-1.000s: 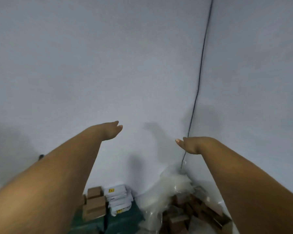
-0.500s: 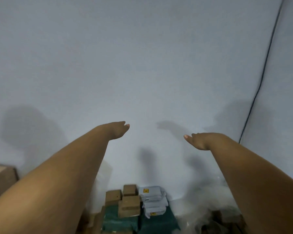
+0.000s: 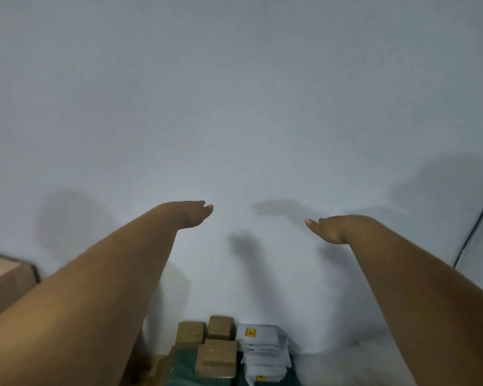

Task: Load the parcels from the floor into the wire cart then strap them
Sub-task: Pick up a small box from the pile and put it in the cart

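Left hand (image 3: 195,215) & right hand (image 3: 328,227) both stretched out ahead, fingers straight, palms down, holding nothing, well apart from each other & from any parcel. Prob. a ready pose before reaching down; nothing gripped yet.

Near, bottom centre: small brown boxes (image 3: 215,356) stacked on a dark green surface (image 3: 184,369), w/ a pile of white mailer parcels (image 3: 262,349) just beside them on the right, stacked tidy, likely staged for pickup. Left edge: a bigger cardboard box (image 3: 3,282), partly cut off.

Far: plain pale wall (image 3: 234,107), a dark cable (image 3: 474,232) running down it at right. Wire cart not in view, so loading not started as far as I can tell.
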Tool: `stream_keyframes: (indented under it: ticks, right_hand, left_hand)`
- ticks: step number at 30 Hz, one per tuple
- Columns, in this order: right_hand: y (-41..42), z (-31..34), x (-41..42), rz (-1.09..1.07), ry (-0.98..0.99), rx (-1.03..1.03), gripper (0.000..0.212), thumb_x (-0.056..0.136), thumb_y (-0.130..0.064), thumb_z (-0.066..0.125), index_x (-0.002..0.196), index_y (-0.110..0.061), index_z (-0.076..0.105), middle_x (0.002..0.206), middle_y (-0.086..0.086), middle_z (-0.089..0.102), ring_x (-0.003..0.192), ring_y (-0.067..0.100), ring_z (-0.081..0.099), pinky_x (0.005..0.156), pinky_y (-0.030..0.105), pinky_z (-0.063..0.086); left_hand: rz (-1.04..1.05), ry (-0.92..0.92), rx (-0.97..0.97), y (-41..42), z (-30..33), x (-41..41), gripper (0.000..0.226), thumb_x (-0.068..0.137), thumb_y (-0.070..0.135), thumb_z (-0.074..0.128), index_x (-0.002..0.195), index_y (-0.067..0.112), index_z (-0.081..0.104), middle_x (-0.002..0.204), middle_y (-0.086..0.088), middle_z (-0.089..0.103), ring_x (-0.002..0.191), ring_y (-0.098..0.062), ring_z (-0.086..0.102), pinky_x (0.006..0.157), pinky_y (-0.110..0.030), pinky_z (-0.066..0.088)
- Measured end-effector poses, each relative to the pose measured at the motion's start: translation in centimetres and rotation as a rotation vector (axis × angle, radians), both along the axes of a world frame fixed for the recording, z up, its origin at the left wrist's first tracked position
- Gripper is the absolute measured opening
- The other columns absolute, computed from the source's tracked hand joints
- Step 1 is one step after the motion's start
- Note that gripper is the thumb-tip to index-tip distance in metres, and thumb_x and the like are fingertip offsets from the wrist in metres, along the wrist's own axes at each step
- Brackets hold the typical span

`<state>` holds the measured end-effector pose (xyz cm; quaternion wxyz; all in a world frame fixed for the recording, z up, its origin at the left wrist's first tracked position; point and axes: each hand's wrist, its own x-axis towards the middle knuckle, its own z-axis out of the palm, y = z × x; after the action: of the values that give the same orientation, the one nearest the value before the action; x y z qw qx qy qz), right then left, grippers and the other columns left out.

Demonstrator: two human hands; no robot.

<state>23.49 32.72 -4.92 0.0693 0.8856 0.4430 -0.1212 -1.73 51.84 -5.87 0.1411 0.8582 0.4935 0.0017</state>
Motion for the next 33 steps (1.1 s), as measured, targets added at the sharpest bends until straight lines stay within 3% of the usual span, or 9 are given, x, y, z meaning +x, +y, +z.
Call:
stream_keyframes:
  ticks: [9, 18, 21, 26, 30, 32, 33]
  right_hand:
    - [9.8, -2.7, 8.7, 0.081, 0.031, -0.002, 0.074, 0.100, -0.058, 0.005, 0.155, -0.010, 0.019, 0.163, 0.008, 0.017, 0.150, 0.025, 0.017, 0.120, 0.040, 0.010]
    - [17.5, -12.5, 12.0, 0.148, 0.147, -0.090, 0.072, 0.101, -0.057, 0.007, 0.156, -0.011, 0.015, 0.163, 0.006, 0.014, 0.150, 0.023, 0.015, 0.120, 0.038, 0.009]
    - [20.3, -17.1, 11.9, 0.161, 0.200, -0.085, 0.072, 0.101, -0.056, 0.009, 0.155, -0.009, 0.017, 0.163, 0.007, 0.017, 0.150, 0.023, 0.017, 0.120, 0.038, 0.011]
    - [24.0, -26.0, 10.5, 0.170, 0.301, -0.168, 0.070, 0.101, -0.056, 0.007, 0.157, -0.014, 0.011, 0.164, 0.005, 0.009, 0.150, 0.025, 0.014, 0.121, 0.040, 0.011]
    - [26.1, -36.3, 10.1, 0.239, 0.301, -0.295, 0.059, 0.106, -0.040, 0.011, 0.157, -0.012, -0.001, 0.164, 0.011, 0.006, 0.149, 0.030, 0.015, 0.121, 0.042, 0.016]
    - [26.6, -41.7, 9.2, 0.278, 0.293, -0.339, 0.057, 0.107, -0.026, 0.019, 0.156, -0.013, -0.006, 0.163, 0.016, 0.002, 0.149, 0.033, 0.014, 0.120, 0.044, 0.017]
    - [26.7, -43.8, 8.7, 0.285, 0.283, -0.335, 0.057, 0.106, -0.021, 0.022, 0.156, -0.013, -0.004, 0.162, 0.018, 0.005, 0.148, 0.035, 0.016, 0.120, 0.045, 0.019]
  left_hand:
    - [0.064, -0.007, -0.025, 6.8, -3.4, 7.4, 0.061, 0.103, 0.051, 0.017, 0.156, 0.021, 0.013, 0.164, 0.003, 0.010, 0.151, -0.016, 0.009, 0.122, -0.035, 0.003]
    - [0.160, -0.006, -0.139, 11.2, -12.9, 9.8, 0.058, 0.104, 0.049, 0.018, 0.156, 0.023, 0.013, 0.163, 0.006, 0.013, 0.150, -0.017, 0.012, 0.120, -0.037, 0.008]
    - [0.174, -0.036, -0.211, 13.5, -17.1, 10.1, 0.059, 0.104, 0.046, 0.021, 0.156, 0.018, 0.016, 0.163, -0.002, 0.016, 0.150, -0.020, 0.015, 0.122, -0.037, 0.010]
    - [0.256, -0.176, -0.399, 16.2, -25.2, 10.1, 0.053, 0.106, 0.034, 0.029, 0.153, 0.009, 0.024, 0.158, -0.013, 0.027, 0.146, -0.029, 0.026, 0.118, -0.037, 0.020]
    - [0.304, -0.094, -0.444, 18.2, -34.7, 9.2, 0.047, 0.106, 0.018, 0.031, 0.151, 0.006, 0.027, 0.157, -0.014, 0.028, 0.144, -0.029, 0.028, 0.117, -0.035, 0.023]
    - [0.361, -0.093, -0.508, 19.9, -42.8, 8.4, 0.042, 0.101, 0.009, 0.040, 0.143, 0.005, 0.038, 0.148, -0.015, 0.041, 0.133, -0.028, 0.044, 0.111, -0.035, 0.037]
    - [0.451, -0.108, -0.596, 20.8, -46.9, 8.0, 0.037, 0.100, 0.017, 0.044, 0.136, 0.009, 0.047, 0.139, -0.014, 0.051, 0.122, -0.027, 0.054, 0.104, -0.037, 0.044]
